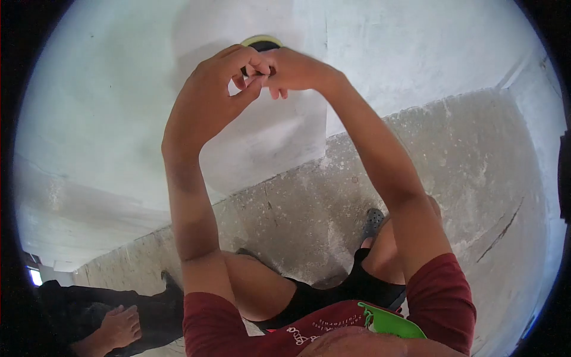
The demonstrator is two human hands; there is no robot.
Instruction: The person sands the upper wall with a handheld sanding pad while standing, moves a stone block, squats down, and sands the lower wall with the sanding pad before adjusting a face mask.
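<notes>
My left hand [223, 83] is raised in front of the wall, its thumb and forefinger brought together in a pinch. Against those fingertips rests my right hand [294, 68], with its upper fingers closed and the lower ones curled down. Something small and dark shows between the fingertips, too hidden to name. Just behind the hands is a round thing with a yellow-green rim and a black middle [263, 43]. My hands cover its lower part, and whether they touch it I cannot tell.
A pale wall [386, 65] stands ahead, meeting a stained concrete floor [297, 196]. At lower left are another person's hand [119, 330] and dark-trousered leg [148, 306]. A clog [373, 221] is by my knee; a green tag [392, 324] hangs on my shirt.
</notes>
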